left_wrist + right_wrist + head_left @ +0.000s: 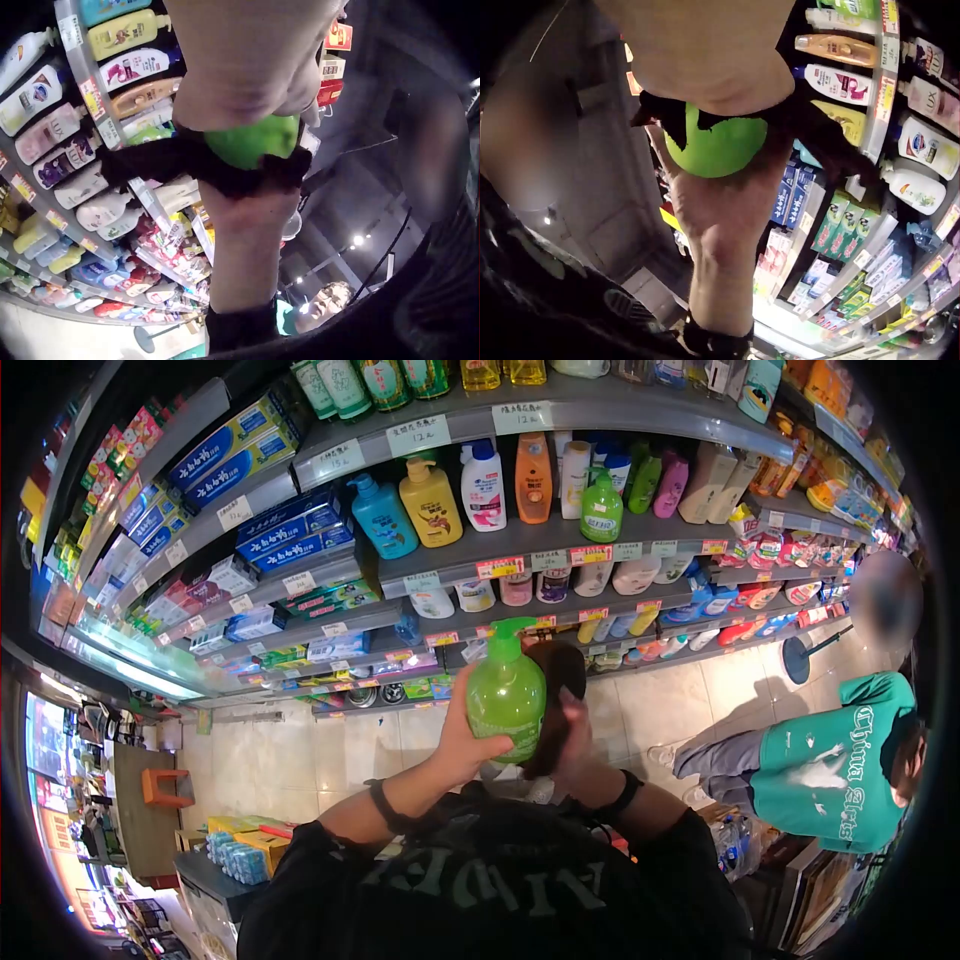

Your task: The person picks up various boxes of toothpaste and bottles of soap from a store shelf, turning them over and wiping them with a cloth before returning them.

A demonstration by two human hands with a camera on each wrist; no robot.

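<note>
From the head view, the left hand [455, 745] curled round a round green plastic pump bottle [507, 695] before the shelves [560, 540]; the right hand [578, 735] pressed a dark cloth [552, 700] against it; both wrist views showed the green base [251, 141] [716, 146] cupped between the hands; brisk rubbing might twist it loose.

Bottles [483, 485] stood packed shoulder to shoulder along the shelves [540, 540], leaving little room between them; only a small gap showed near the right end of the middle shelf. The floor [690, 705] below the lowest shelf lay open toward the right, where a crouching person [830, 760] blocked the aisle. A low counter [215, 880] with boxes stood at the left.
</note>
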